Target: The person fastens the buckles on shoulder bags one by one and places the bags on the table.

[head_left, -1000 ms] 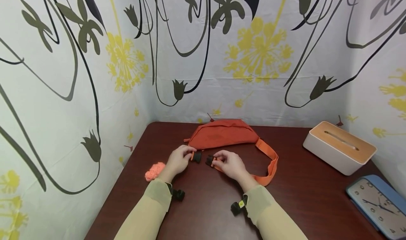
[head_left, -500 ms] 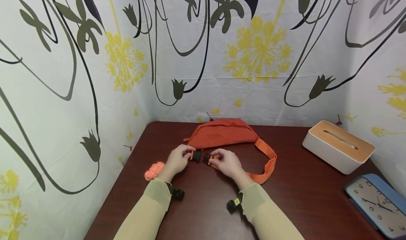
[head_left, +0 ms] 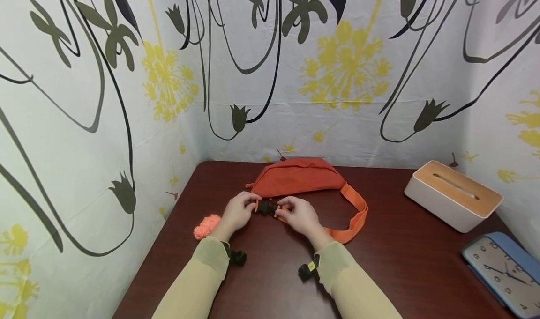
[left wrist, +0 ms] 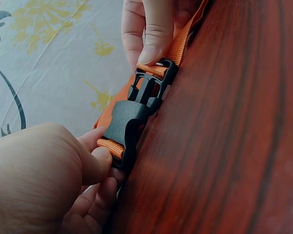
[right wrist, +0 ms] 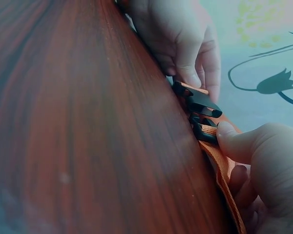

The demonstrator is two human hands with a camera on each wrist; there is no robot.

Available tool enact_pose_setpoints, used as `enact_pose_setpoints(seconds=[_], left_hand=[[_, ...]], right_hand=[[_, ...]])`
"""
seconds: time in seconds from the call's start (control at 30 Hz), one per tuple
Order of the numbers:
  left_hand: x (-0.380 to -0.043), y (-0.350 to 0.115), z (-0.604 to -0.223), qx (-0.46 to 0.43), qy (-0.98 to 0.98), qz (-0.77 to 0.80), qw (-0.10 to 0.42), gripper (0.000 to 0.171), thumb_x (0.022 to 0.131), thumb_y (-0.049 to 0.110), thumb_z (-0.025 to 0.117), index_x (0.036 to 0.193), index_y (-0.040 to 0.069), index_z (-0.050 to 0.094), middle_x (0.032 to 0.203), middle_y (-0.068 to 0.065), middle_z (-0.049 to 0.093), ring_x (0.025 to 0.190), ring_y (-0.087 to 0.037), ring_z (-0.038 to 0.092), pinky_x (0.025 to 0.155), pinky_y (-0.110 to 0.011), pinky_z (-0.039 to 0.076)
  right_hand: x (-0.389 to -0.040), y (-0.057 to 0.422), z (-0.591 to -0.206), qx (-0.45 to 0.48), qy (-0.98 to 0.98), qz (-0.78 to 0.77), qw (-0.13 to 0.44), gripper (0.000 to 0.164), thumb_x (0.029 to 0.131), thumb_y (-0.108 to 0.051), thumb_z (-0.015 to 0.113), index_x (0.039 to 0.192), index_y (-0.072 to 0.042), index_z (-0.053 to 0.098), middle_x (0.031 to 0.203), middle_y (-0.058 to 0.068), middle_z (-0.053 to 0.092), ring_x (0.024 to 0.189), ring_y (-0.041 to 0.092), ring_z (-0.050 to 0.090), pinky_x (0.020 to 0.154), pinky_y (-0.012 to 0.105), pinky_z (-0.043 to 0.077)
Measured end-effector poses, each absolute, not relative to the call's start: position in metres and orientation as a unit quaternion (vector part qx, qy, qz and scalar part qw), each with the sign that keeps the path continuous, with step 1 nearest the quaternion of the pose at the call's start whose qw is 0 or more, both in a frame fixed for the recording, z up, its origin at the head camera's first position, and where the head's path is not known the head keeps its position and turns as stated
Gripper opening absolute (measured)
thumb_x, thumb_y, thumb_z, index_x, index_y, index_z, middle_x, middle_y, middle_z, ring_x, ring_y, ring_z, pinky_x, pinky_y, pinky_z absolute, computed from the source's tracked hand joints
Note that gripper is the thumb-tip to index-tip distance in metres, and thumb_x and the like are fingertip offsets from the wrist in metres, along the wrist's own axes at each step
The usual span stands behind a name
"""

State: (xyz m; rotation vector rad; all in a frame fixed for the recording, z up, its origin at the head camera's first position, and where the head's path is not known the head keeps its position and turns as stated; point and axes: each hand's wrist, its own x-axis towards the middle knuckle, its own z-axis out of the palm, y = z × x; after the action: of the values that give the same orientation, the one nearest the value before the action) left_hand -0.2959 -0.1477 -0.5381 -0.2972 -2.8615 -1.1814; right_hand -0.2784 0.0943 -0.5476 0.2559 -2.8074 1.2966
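Observation:
A red-orange waist bag [head_left: 299,178] lies at the back of the table, its orange strap [head_left: 360,216] looping round to the right. My left hand [head_left: 238,211] pinches the black buckle socket [left wrist: 122,119] at its webbing end, thumb on the orange webbing. Opposite it, my right hand [head_left: 300,214] pinches the pronged buckle half [left wrist: 162,73], where the strap threads through. In the left wrist view the two halves are lined up, the middle prong at the socket's mouth and the side prongs showing outside it. The right wrist view shows both halves end to end, close over the table.
A fluffy coral-coloured bundle [head_left: 206,226] lies beside the left forearm. Toward the right stand a white tissue box [head_left: 438,199] with a wood-look lid and a blue clock [head_left: 502,272]. Patterned cloth walls [head_left: 270,143] border the dark wooden table [head_left: 261,281].
My right hand has moved left with the pronged half, closing the gap to the socket. The left hand has stayed nearly in place. The strap's loop has shifted slightly left.

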Motion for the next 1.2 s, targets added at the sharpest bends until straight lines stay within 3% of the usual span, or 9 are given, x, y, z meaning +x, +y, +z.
enact_pose_setpoints(seconds=[0.67,1.2], left_hand=[[-0.297,-0.149,-0.537,-0.091,-0.918,-0.387,0.020,0.026,0.110,0.011,0.067,0.123,0.029,0.080,0.138,-0.001,0.072,0.120,-0.027,0.069,0.106,-0.052,0.057],[-0.298,-0.148,-0.538,-0.098,-0.915,-0.392,0.013,0.025,0.109,0.011,0.068,0.123,0.028,0.081,0.137,-0.001,0.073,0.122,-0.028,0.071,0.106,-0.052,0.059]], right_hand=[[-0.284,0.084,-0.547,0.085,-0.904,0.420,0.017,0.020,0.099,-0.037,0.084,0.118,-0.030,0.082,0.097,-0.008,0.077,0.083,0.009,0.067,0.079,0.036,0.054],[-0.288,0.073,-0.548,0.086,-0.907,0.413,0.015,0.021,0.099,-0.038,0.085,0.119,-0.032,0.083,0.100,-0.009,0.079,0.089,0.009,0.070,0.085,0.040,0.059]])
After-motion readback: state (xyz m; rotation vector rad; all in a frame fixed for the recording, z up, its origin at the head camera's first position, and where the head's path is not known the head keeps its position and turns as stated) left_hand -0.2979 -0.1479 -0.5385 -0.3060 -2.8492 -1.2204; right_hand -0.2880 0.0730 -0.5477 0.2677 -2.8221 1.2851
